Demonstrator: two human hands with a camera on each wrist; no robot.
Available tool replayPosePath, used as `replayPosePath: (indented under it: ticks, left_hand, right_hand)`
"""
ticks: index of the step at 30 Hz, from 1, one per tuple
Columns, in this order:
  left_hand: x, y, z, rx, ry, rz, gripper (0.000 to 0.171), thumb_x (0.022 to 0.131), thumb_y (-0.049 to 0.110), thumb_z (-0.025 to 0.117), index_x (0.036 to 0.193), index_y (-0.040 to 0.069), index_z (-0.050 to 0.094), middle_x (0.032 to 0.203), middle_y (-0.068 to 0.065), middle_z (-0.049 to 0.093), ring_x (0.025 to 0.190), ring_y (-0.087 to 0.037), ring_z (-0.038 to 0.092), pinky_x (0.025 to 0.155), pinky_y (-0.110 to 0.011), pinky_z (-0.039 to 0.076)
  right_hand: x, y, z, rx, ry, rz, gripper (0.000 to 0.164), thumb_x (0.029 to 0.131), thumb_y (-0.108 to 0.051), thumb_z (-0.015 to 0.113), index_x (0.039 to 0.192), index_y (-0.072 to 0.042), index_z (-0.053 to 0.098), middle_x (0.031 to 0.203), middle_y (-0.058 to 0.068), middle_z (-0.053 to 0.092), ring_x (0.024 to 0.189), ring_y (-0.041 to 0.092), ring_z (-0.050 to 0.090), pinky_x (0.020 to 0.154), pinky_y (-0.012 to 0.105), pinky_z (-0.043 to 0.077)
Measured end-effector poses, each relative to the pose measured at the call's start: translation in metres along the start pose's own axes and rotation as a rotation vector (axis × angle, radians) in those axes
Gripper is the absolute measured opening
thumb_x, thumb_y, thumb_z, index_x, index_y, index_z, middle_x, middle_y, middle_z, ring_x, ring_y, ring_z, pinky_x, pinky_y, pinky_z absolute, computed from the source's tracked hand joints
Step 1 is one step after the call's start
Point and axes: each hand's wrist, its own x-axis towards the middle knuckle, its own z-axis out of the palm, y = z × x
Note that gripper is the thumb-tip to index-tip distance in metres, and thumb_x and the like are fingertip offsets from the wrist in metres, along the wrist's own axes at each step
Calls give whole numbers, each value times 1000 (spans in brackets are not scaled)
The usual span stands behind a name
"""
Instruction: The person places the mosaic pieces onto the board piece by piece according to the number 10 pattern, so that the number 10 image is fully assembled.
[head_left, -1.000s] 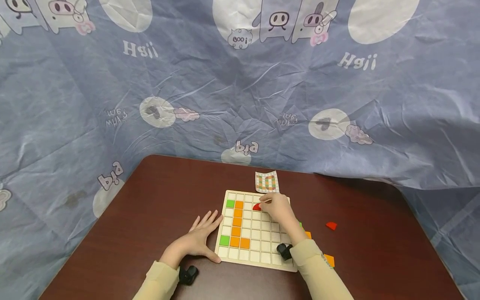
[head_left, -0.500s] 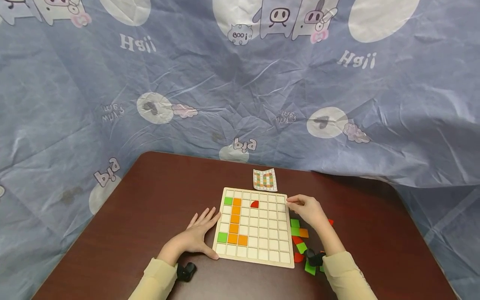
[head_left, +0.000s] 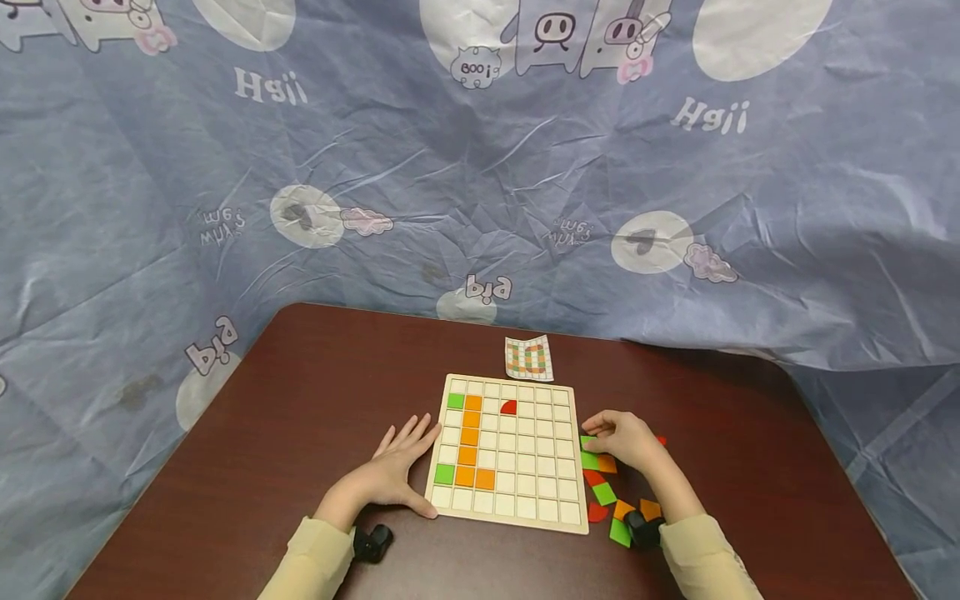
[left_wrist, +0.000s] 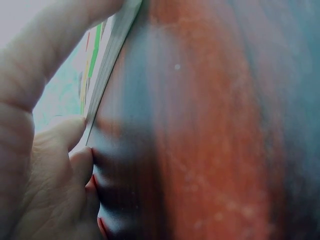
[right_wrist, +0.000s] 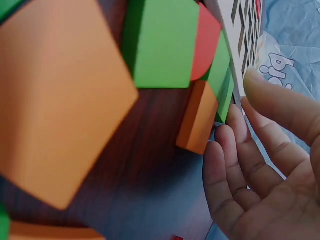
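A wooden grid board lies on the table. Orange tiles form an L in it, with a green tile near the top left and another low on the left. One red quarter-circle piece sits in an upper cell. Along the board's left edge rests my left hand, fingers spread and thumb at the near corner. My right hand hovers by the board's right edge over green tiles. In the right wrist view its fingers are loosely bent, thumb apart, nothing between them.
Right of the board lie several loose pieces, among them a green tile, a red piece and an orange tile. Behind the board lies a small pattern card. A printed cloth hangs beyond the table.
My right hand has left the red quarter-circle in its cell and moved right, off the board, then down toward the loose tiles. My left hand keeps its place.
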Motion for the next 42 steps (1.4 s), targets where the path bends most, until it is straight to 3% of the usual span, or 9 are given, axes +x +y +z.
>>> replayPosePath:
  ticks: [11, 30, 36, 42]
  left_hand:
    - [0, 0, 0, -8, -4, -2, 127, 63, 44, 92, 159, 11, 17, 167, -14, 2, 154, -36, -3, 120, -62, -4]
    - [0, 2, 0, 1, -14, -9, 126, 63, 45, 91, 159, 13, 16, 167, -13, 2, 154, -34, -3, 121, -60, -5]
    - [0, 1, 0, 1, -12, -3, 127, 63, 45, 91, 159, 12, 16, 167, -14, 1, 154, -35, -3, 121, -61, -4]
    - [1, 0, 0, 4, -9, 7, 126, 63, 45, 91, 159, 11, 16, 166, -15, 2, 154, -36, -2, 120, -62, -4]
  right_hand:
    - [0, 4, 4, -75, 1, -32, 32, 76, -8, 83, 105, -2, 70, 100, 9, 62, 92, 22, 57, 78, 35, 52]
    - [0, 8, 3, -63, 6, -3, 24, 76, -8, 82, 95, -5, 68, 92, 7, 61, 83, 20, 54, 69, 29, 47]
    - [-1, 10, -1, -29, 28, -8, 20, 80, -10, 80, 96, -4, 70, 92, 8, 64, 81, 19, 57, 67, 29, 48]
    - [1, 8, -3, 129, 71, 1, 25, 85, -17, 77, 105, -3, 69, 99, 9, 68, 84, 17, 61, 72, 29, 53]
